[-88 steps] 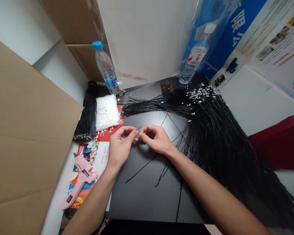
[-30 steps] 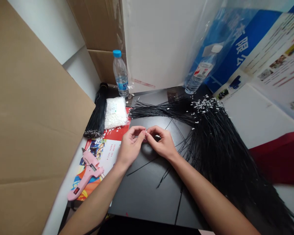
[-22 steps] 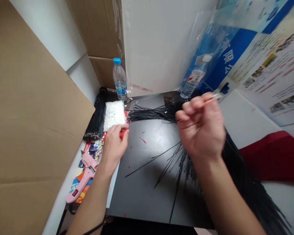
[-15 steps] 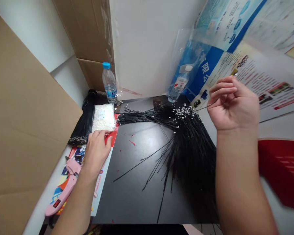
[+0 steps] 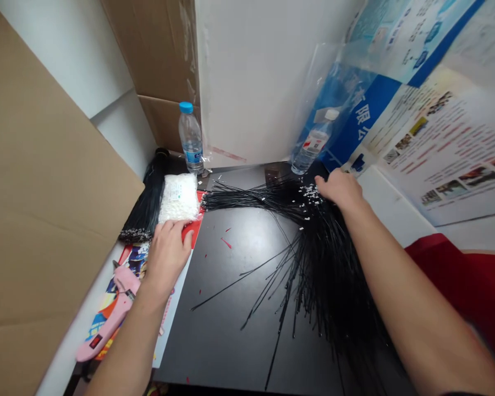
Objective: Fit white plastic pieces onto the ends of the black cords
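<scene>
My left hand [image 5: 170,247] rests at the near edge of a clear bag of small white pieces [image 5: 179,198]. Its fingers are bent and the thumb stands apart from them, with nothing visible between. Over at the right, my right hand [image 5: 341,188] is lowered to the white-tipped end of a big bundle of thin black strands [image 5: 325,264]. Its fingers curl down and are mostly hidden behind the hand, so what they pinch cannot be made out. Loose white tips [image 5: 311,193] lie close to its thumb. A smaller bunch of black strands [image 5: 239,197] stretches across the back of the table.
A pink glue gun [image 5: 115,316] lies on a printed sheet [image 5: 165,330] at the left. Two water bottles, one blue-capped [image 5: 191,140] and one white-capped [image 5: 314,143], stand at the back. Another black bundle [image 5: 146,192] leans beside the cardboard [image 5: 45,220] at the left.
My right hand has come down and left, from raised beside the wall with a strand trailing to it, to the white-tipped end of the bundle. My left hand has stayed by the bag.
</scene>
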Available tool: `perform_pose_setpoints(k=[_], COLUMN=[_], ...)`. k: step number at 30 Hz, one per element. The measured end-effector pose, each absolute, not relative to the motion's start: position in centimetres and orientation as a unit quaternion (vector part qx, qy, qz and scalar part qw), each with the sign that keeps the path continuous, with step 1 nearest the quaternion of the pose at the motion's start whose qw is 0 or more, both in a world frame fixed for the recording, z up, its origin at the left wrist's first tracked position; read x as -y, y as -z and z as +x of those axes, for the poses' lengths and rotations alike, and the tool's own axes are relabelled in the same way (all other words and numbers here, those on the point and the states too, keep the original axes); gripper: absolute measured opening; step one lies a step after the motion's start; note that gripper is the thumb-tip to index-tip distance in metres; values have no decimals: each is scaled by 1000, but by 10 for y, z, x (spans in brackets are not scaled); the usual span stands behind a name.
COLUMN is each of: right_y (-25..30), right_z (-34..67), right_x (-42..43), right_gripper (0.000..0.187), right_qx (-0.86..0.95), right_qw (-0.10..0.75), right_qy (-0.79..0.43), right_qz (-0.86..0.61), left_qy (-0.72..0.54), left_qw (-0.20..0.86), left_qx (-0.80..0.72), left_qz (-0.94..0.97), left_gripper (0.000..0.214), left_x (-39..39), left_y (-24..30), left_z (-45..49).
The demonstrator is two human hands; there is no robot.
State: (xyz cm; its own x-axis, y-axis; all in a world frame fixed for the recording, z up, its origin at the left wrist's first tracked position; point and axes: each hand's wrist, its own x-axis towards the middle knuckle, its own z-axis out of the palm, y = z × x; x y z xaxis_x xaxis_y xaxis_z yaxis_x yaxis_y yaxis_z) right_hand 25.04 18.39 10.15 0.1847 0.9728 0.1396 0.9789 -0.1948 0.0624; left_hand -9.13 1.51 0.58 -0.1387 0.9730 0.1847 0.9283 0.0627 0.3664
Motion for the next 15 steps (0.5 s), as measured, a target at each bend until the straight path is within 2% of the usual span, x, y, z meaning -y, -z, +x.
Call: perform_pose_setpoints(k=[3,8,15], right_y=[-84,-59,-67], right_z=[214,171,187], right_x=[-161,-127,-127], right_gripper=[45,43,37], right_qx=[687,744,752], right_qw=[2,-143,-170], right_qy=[47,-3,12], right_qz=[-725,-653,-637], left_qy=[-197,-199,-210], left_qw=[44,31,39], left_qx=[-733,-738,-739], left_qz=[650,643,639], left_gripper=[38,37,36], left_x=[-17,-17,-18], left_y=[-5,-4,-4], left_z=[-91,-92,-93])
